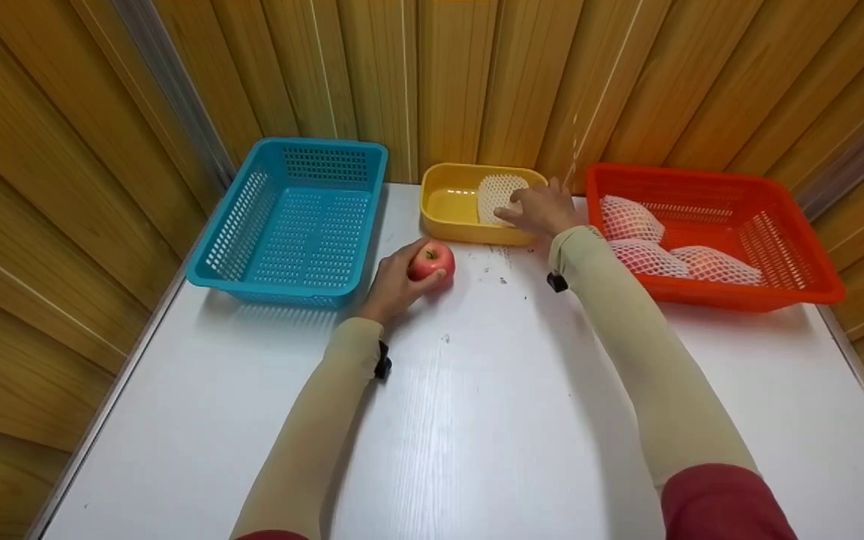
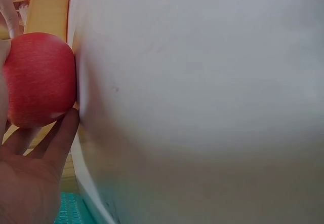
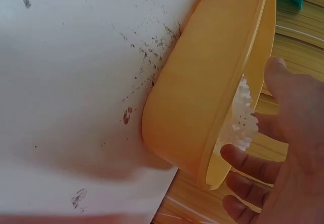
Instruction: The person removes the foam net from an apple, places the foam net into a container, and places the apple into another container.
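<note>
My left hand (image 1: 393, 283) grips a red apple (image 1: 436, 262), thumb on its near side and fingers round the far side. In the left wrist view the fingertips lie along the underside of the apple (image 2: 40, 82), close to the white table. My right hand (image 1: 546, 210) is over the right end of a yellow plastic box (image 1: 469, 232), its thumb and fingers apart. A white foam net sleeve (image 1: 498, 193) lies inside that box. Seen from the right wrist, the fingers reach over the rim, right at the foam net sleeve (image 3: 242, 125), with the thumb held away.
A blue perforated basket (image 1: 286, 291) stands on the table (image 1: 432, 450) at the left. To the right is a red basket (image 1: 739, 298) holding several netted fruits (image 1: 713, 264). Wood-panelled walls (image 1: 454, 82) close off the back and sides.
</note>
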The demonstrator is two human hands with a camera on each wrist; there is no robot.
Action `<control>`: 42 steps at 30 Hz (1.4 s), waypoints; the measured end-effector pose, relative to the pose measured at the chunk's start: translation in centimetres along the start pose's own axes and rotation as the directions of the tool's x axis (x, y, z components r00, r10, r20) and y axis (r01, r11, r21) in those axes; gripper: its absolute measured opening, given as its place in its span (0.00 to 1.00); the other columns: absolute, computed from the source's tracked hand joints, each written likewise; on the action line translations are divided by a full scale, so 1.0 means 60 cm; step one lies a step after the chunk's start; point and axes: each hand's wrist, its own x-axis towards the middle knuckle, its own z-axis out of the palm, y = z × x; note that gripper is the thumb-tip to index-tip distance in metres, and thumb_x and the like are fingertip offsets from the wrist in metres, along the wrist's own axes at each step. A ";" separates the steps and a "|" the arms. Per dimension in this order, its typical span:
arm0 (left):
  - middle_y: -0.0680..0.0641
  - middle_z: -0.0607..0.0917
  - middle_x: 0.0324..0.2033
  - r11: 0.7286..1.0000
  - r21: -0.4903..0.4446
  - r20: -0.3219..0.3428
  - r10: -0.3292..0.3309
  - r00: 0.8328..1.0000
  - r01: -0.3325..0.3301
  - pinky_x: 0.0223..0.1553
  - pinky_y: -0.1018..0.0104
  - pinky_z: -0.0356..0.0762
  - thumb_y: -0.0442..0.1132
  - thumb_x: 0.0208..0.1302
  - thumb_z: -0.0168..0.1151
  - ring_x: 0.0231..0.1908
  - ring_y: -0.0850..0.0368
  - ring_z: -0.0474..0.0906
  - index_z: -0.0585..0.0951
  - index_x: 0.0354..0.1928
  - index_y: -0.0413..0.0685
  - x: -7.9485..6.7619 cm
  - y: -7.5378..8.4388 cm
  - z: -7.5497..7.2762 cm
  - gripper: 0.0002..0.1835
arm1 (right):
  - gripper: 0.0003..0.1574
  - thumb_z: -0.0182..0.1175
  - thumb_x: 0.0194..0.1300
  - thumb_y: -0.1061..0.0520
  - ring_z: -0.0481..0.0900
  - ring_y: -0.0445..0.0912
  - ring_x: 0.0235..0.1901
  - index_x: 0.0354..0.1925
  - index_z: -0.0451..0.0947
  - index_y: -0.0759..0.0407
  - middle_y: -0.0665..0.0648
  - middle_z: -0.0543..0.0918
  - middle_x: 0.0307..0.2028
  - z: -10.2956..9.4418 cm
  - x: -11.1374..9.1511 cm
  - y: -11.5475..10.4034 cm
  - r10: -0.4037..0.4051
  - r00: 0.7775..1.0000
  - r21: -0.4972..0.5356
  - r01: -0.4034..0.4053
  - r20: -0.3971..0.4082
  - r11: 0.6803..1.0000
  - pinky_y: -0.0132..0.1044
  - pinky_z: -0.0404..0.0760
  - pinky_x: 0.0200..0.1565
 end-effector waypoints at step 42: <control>0.47 0.77 0.62 0.978 0.187 0.072 -0.104 0.992 0.089 0.67 0.59 0.71 0.54 0.60 0.76 0.59 0.51 0.72 0.69 0.72 0.45 0.009 0.043 -0.015 0.43 | 0.58 0.54 0.66 0.21 0.42 0.66 0.78 0.82 0.49 0.42 0.61 0.48 0.81 0.018 -0.020 0.008 -0.078 0.991 -0.090 0.069 -0.111 0.994 0.70 0.43 0.73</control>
